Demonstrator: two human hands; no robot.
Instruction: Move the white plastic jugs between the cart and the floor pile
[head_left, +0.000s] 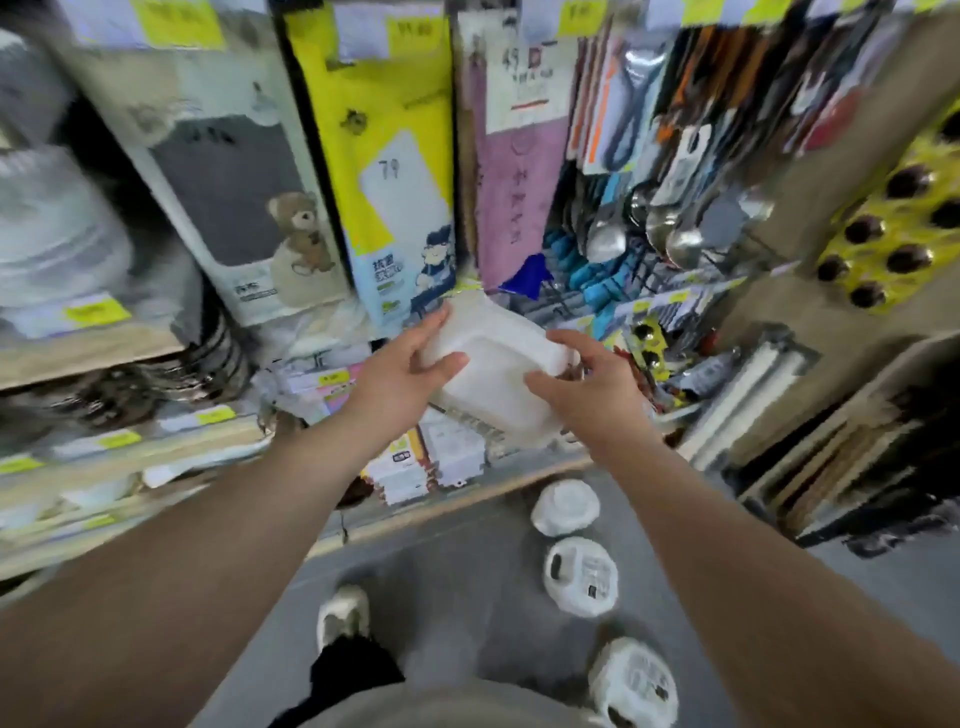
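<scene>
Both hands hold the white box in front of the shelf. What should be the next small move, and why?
Probably ease the white box forward toward the shelf. The left hand and right hand grip its two ends, it is in the air above the shelf edge, and three round white items lie on the floor below.

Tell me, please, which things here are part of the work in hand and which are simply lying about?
In hand: white plastic container, gripped at its ends by the left hand and the right hand.

Lying about: three white round packs on the floor, yellow boxed item marked 79, bear-print box, hanging ladles.
</scene>
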